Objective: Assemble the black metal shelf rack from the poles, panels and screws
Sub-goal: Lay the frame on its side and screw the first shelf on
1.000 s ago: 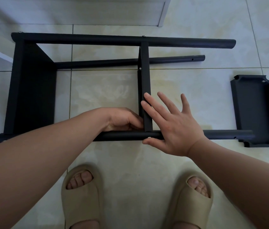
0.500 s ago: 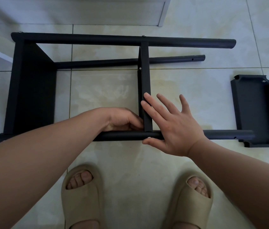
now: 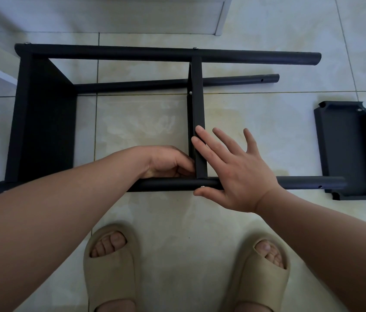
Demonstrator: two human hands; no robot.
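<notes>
While the half-built rack (image 3: 132, 54) lies sideways on the tiled floor (image 3: 177, 221), the right hand (image 3: 233, 172) presses flat, fingers spread, over its middle panel (image 3: 196, 104) and near pole (image 3: 166, 184). The left hand (image 3: 166, 163) curls beside that panel, perhaps pinching something hidden.

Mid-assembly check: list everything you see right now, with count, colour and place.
poles: three visible, black, lying joined in the rack frame
end panel: one, black, fitted at the frame's left end
middle panel: one, black, fitted across mid-frame
loose panel: one, black, on the floor at right
screw heads: at least three, silvery, at pole joints
floor tiles: pale, under everything
white furniture: top and left edges
sandals: two, beige, bottom, on the feet
left hand: fingers curled at the middle panel's left base; contents hidden
right hand: flat, fingers spread on middle panel and near pole
</notes>
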